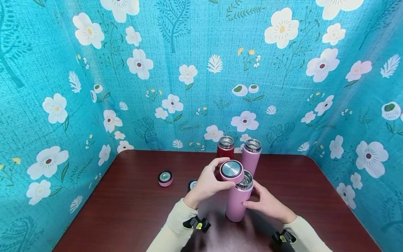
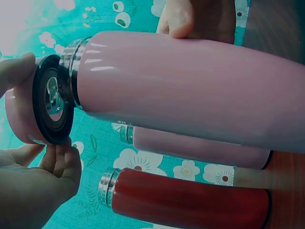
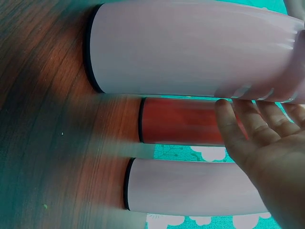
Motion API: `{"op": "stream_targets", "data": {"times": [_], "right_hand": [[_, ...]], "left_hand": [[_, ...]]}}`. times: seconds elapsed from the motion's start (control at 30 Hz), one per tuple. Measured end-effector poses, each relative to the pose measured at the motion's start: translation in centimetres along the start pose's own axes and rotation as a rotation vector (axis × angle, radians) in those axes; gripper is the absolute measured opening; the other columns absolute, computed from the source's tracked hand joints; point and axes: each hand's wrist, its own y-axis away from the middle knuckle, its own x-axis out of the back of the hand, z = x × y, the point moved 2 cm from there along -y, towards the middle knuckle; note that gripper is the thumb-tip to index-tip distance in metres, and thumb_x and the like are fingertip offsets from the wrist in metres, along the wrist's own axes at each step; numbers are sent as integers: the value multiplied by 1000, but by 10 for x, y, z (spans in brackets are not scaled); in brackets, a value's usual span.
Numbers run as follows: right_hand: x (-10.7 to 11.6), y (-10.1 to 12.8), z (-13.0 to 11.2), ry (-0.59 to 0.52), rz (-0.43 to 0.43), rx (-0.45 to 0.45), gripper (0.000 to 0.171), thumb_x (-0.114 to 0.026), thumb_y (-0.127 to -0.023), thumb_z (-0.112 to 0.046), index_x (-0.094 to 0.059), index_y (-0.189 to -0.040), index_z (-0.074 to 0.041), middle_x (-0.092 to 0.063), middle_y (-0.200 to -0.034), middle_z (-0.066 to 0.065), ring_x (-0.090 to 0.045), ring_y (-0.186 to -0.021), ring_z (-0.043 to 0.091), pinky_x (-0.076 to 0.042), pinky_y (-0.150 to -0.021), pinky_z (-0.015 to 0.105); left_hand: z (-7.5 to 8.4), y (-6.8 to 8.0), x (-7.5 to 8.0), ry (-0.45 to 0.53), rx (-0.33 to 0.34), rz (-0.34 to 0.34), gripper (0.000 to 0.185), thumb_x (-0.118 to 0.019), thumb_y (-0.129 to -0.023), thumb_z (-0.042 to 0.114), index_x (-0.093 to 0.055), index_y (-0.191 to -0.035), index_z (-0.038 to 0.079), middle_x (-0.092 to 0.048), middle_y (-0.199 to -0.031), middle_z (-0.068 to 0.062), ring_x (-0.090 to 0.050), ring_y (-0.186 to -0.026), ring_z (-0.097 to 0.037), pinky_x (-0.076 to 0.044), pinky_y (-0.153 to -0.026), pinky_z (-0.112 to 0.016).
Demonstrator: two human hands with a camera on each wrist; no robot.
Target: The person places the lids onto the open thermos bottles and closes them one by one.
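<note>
My left hand [image 1: 205,184] holds a pink lid [image 1: 232,170] with a brushed steel top, thumb and fingers around its edge. The lid is tilted beside the open steel mouth of the front pink thermos [image 1: 237,204], its dark inner side turned toward that mouth in the left wrist view. My right hand [image 1: 270,202] grips the upper body of this thermos, fingers [image 3: 259,121] and thumb on opposite sides. Behind it are a second pink thermos [image 1: 251,159] and a red thermos [image 1: 225,151], both upright and lidless.
On the dark reddish-brown table [image 1: 132,206], a pink-rimmed lid [image 1: 165,178] lies with its inner side up, left of the hands. Another lid [image 1: 192,184] is partly hidden by my left forearm. A blue flowered cloth [image 1: 176,87] hangs behind the table and along both sides.
</note>
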Motion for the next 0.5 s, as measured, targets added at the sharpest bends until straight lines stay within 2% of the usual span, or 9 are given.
{"op": "stream_targets", "data": {"times": [0.17, 0.27, 0.5], "right_hand": [[1, -1, 1, 1, 0, 4, 74, -69, -85, -9, -28, -147, -17, -46, -137, 8, -53, -115, 18, -48, -89, 34], [1, -1, 1, -5, 0, 7, 74, -69, -86, -9, -28, -147, -18, -46, -137, 8, -54, -115, 19, -48, -89, 34], [1, 0, 3, -24, -14, 1, 74, -68, -86, -8, -28, -147, -16, -45, -138, 10, -55, -114, 19, -49, -88, 35]], "left_hand": [[1, -4, -4, -40, 14, -7, 66, -79, -75, 12, -47, -133, 12, -56, -118, 0, -54, -104, -11, -47, -87, -28], [6, -5, -6, -66, 17, -26, 67, -77, -75, 10, -46, -135, 11, -54, -122, -3, -53, -106, -12, -46, -87, -28], [37, 1, -8, -77, 17, -65, 64, -73, -77, 5, -46, -134, 1, -55, -123, -11, -53, -104, -12, -46, -87, -28]]}}
